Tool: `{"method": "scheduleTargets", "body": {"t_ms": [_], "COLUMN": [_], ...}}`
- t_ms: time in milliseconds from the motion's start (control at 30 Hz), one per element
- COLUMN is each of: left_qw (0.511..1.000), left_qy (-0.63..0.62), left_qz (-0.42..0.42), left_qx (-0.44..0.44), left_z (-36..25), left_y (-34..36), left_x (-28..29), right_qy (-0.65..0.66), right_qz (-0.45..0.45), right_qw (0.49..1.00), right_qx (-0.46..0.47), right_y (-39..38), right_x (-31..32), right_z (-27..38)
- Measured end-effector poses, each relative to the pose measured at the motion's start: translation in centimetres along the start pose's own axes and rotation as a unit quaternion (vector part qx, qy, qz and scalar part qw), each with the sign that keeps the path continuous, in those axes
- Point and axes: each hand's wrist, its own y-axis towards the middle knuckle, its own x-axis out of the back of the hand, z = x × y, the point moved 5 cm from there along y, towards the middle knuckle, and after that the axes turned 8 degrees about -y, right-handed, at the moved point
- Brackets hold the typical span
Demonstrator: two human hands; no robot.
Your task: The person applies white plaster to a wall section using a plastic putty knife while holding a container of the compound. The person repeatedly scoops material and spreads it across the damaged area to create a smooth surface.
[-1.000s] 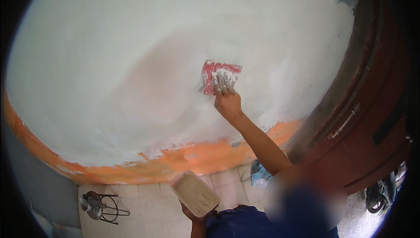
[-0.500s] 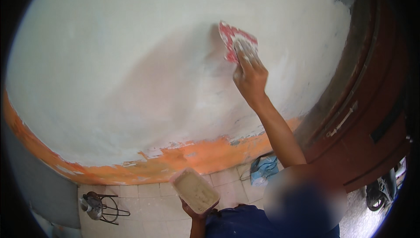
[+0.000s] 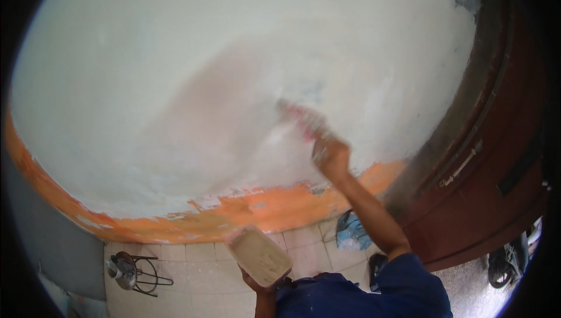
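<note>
My right hand (image 3: 332, 154) grips a red putty spreader (image 3: 301, 120) smeared with white, both blurred by motion against the white-coated wall (image 3: 146, 72); whether the blade touches it I cannot tell. A ragged band of orange paint (image 3: 274, 210) runs along the wall's foot. Below, my left hand (image 3: 251, 278) holds a rectangular tray (image 3: 259, 252) of beige paste, with most of its fingers hidden under it.
A stool (image 3: 125, 283) with a metal can (image 3: 114, 268) stands at lower left beside a grey wall (image 3: 58, 224). A blue bag (image 3: 352, 233) lies on the tiled floor (image 3: 198, 277). A dark red door (image 3: 491, 201) is at right, part of a motorbike (image 3: 502, 262) below it.
My right hand with the spreader first moved up and right, then came back down, now lower than half a second ago. My left hand and the tray stay almost in place.
</note>
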Motion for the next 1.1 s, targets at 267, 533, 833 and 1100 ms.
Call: {"method": "scheduleTargets", "body": {"t_ms": [267,533,833,1100], "left_qw": [0.984,0.967,0.978,0.991], "left_qy": [0.167,0.238,0.194,0.111], "left_qz": [0.013,0.03,0.004,-0.008], "left_qx": [-0.06,-0.082,-0.077,-0.07], "left_z": [-0.1,-0.3,0.1,0.6], "left_y": [0.4,0.9,1.8,1.0], "left_x": [-1.2,-1.3,0.0,-2.8], "right_qy": [-0.143,-0.038,-0.122,-0.085], "right_qz": [-0.112,0.066,-0.126,0.076], "right_qw": [0.977,0.991,0.98,0.985], "right_qx": [0.107,0.109,0.094,0.128], "right_y": [6.7,-8.5,5.7,-3.9], "right_x": [0.3,-4.3,2.1,-5.8], "right_z": [-5.7,-0.3,-4.4,-0.8]}}
